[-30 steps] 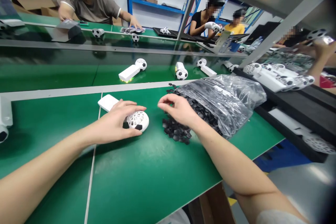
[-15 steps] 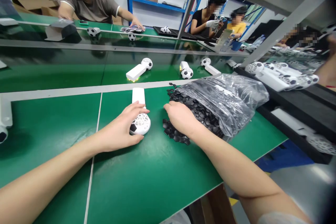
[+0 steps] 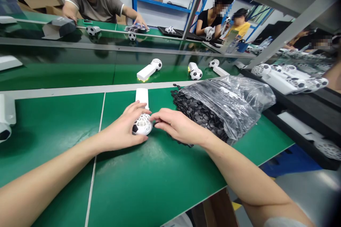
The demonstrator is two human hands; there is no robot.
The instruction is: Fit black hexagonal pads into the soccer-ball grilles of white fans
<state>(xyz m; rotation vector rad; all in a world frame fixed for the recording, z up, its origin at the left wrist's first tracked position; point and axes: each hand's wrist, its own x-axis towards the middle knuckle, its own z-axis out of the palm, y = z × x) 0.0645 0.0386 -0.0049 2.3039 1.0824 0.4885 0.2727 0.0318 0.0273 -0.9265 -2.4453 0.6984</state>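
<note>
A white handheld device with a football-patterned grille head (image 3: 141,127) lies on the green tabletop, its flat handle pointing away from me. My left hand (image 3: 118,129) curls around the head from the left, fingers over the top and thumb at the near side. At the head's right side is my right hand (image 3: 177,124), its fingertips pinched on a small black piece (image 3: 155,125) that shows only as a dark edge. Right behind that hand, black plastic pieces (image 3: 204,115) spill from a clear plastic bag (image 3: 241,97).
Beyond a pale strip (image 3: 64,90), several similar devices (image 3: 147,72) lie on a green surface, some with yellow lights lit. A black tray (image 3: 295,108) at the right holds more of them. Co-workers sit across the bench, one person (image 3: 103,5) at the upper left.
My right hand has come left from the black pieces to the football head, a small black piece now in its fingertips. My left hand keeps its hold on the device.
</note>
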